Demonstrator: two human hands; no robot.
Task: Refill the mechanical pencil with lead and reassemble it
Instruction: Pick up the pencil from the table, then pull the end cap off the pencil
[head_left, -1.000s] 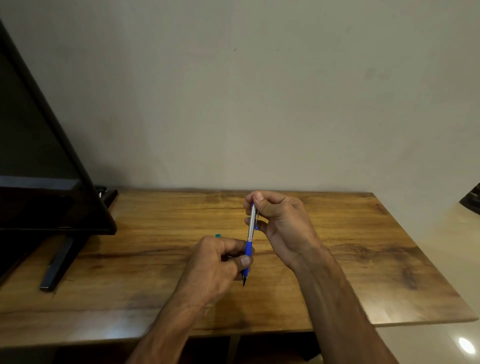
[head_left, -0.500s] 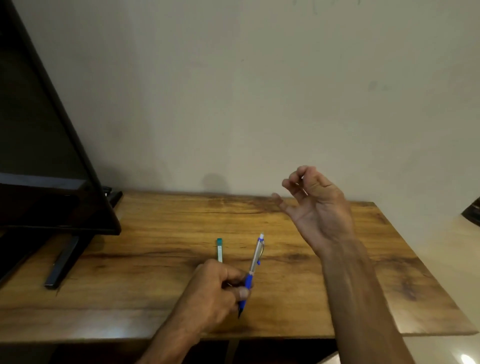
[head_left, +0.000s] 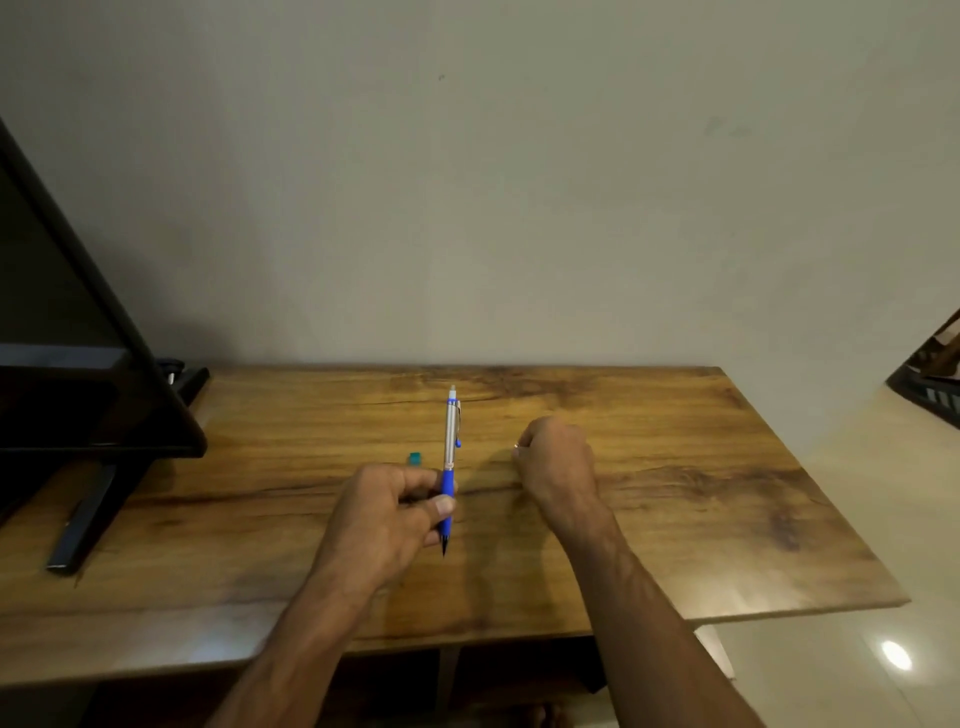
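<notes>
The mechanical pencil (head_left: 450, 441) has a silver barrel, a blue grip and a dark tip. It stands nearly upright over the wooden table (head_left: 675, 493), tip down, and its top end shows a small white stub. My left hand (head_left: 389, 514) pinches it at the blue grip. My right hand (head_left: 558, 465) rests low on the table just right of the pencil and apart from it. Its fingers are curled around a tiny silvery piece that glints at the fingertips. A small teal lead case (head_left: 414, 457) lies on the table, mostly hidden behind my left hand.
A black monitor (head_left: 78, 364) on a dark stand (head_left: 88, 525) fills the table's left end. The wall runs along the far edge. The table's right edge drops to a glossy tiled floor (head_left: 857, 665), with a dark object (head_left: 930, 384) at far right.
My right hand left the pencil's top with the small piece, rose, then came down onto the table beside the pencil. My left hand kept the pencil and brought it back upright.
</notes>
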